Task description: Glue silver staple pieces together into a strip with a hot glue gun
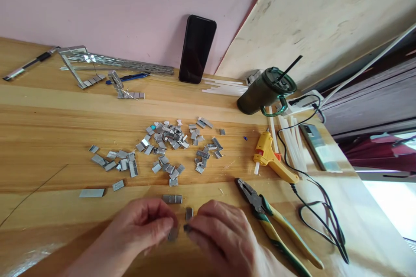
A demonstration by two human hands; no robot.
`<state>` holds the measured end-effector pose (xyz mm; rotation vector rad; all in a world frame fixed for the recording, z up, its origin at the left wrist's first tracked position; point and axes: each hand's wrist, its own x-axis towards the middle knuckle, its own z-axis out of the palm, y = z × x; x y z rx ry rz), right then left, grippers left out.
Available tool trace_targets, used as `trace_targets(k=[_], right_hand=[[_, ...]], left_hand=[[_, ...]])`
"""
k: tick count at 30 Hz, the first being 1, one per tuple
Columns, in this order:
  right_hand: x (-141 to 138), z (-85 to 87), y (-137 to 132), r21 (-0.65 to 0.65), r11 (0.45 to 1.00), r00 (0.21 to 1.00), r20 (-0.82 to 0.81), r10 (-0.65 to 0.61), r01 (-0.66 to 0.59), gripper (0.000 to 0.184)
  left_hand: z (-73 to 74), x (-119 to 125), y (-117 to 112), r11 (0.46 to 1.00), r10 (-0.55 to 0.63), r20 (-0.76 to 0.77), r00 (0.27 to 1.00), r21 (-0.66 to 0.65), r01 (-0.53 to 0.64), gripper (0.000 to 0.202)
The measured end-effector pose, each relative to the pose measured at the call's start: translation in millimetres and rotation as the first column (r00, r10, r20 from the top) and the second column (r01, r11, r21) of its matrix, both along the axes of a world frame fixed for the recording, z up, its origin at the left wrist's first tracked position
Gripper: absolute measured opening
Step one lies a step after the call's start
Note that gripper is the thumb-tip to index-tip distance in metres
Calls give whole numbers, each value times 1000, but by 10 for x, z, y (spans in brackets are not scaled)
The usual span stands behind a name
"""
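My left hand (146,227) is closed in a pinch, with a small grey metal piece (173,234) at its fingertips, slightly blurred. Close beside it, my right hand (224,233) also pinches a small dark metal piece (187,228); the rest of that piece is hidden by the fingers. Just beyond the fingertips lie a short joined metal strip (172,199) and a single upright-lying metal piece (189,213). Farther off, a loose pile of small bent metal pieces (169,135) spreads over the wooden table (42,125). A longer flat metal strip (92,193) rests at the left.
Pliers (260,207) and a yellow glue gun (271,156) with its cord lie right of my hands. Behind stand a phone (197,49) and a green tumbler (266,91). Thin metal rods (130,65), a pen (30,64) and linked metal frames (74,67) lie near the wall.
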<state>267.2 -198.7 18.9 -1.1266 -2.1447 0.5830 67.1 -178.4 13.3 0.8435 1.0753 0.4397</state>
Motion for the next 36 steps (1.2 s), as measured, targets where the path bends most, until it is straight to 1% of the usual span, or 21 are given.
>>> trace_targets(k=[2,4,5,6,7,8,10,11,12,13,14,15,17,20,22,27,31,36], right_hand=[[29,-59,51,-50,993,995,15,-103,104,15],[55,-132,108,-113,980,986,30,-163,165,17],[64,-166,133,-157,972,984,50,-169,175,17],[69,-194,154,-195,964,983,78,-167,179,17],[71,-215,168,-226,958,982,109,-155,176,18],[69,-229,177,-248,954,981,142,-135,167,19],[63,-238,179,-260,954,975,198,-98,148,20],[61,-235,175,-247,958,972,216,-90,144,21],[61,-230,170,-229,963,970,228,-89,142,21],[64,-223,164,-208,968,968,234,-87,138,20],[70,-215,159,-187,973,968,236,-86,132,20],[77,-207,155,-176,976,967,242,-82,126,19],[91,-193,151,-174,978,960,271,-65,115,16],[100,-189,150,-184,976,944,326,-47,112,16],[95,-199,146,-184,977,944,328,-44,110,15],[73,-240,131,-141,984,956,287,-63,107,14],[67,-261,127,-111,989,958,279,-68,103,13],[59,-255,128,-114,988,955,287,-68,104,11]], left_hand=[[-1,-69,49,996,38,-78,996,89,-31,36],[7,-131,92,982,61,-161,985,188,-30,35],[12,-155,107,963,73,-217,974,269,-12,33],[11,-174,119,931,98,-272,957,364,8,30],[3,-187,127,885,133,-322,937,465,35,27],[-15,-195,131,825,177,-360,916,561,61,23],[-86,-204,129,678,250,-411,876,721,145,15],[-133,-206,124,590,269,-445,854,777,219,12],[-181,-206,118,503,276,-475,835,812,296,10],[-225,-205,111,431,279,-510,814,824,369,10],[-261,-202,104,375,277,-550,788,817,438,11],[-288,-196,98,330,275,-584,764,803,496,11],[-311,-179,91,269,268,-640,720,767,582,12],[-310,-149,86,209,259,-679,687,734,647,12],[-313,-131,83,189,256,-691,676,722,666,11],[-345,-113,74,196,237,-694,680,720,666,11],[-358,-109,75,178,266,-661,702,749,638,9],[-365,-107,70,175,267,-652,710,757,629,9]])
